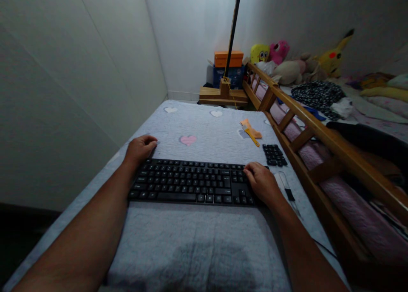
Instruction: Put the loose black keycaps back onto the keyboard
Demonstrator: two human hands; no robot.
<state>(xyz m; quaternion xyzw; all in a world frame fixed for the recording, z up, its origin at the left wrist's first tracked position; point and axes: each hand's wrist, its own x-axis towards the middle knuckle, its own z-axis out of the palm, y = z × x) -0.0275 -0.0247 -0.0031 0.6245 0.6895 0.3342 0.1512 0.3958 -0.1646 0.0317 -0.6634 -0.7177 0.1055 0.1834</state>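
Observation:
A black computer keyboard (191, 182) lies flat on the cloth-covered table in front of me. Beside its upper left corner is my left hand (140, 149), resting on the cloth with thumb and fingers pressed together; whether anything small is between them cannot be made out. Over the keyboard's right end lies my right hand (262, 182), its fingers curled together at the number pad and hiding most of it. Just beyond that hand, several loose black keycaps (274, 155) sit in a block on the cloth.
A yellow-handled brush (251, 136) lies on an orange cloth (255, 129) at the back right. A looped cable (288, 193) is right of my right hand. A wooden bed rail (306, 117) borders the table's right side. Behind stands a lamp pole (233, 32) on a wooden base.

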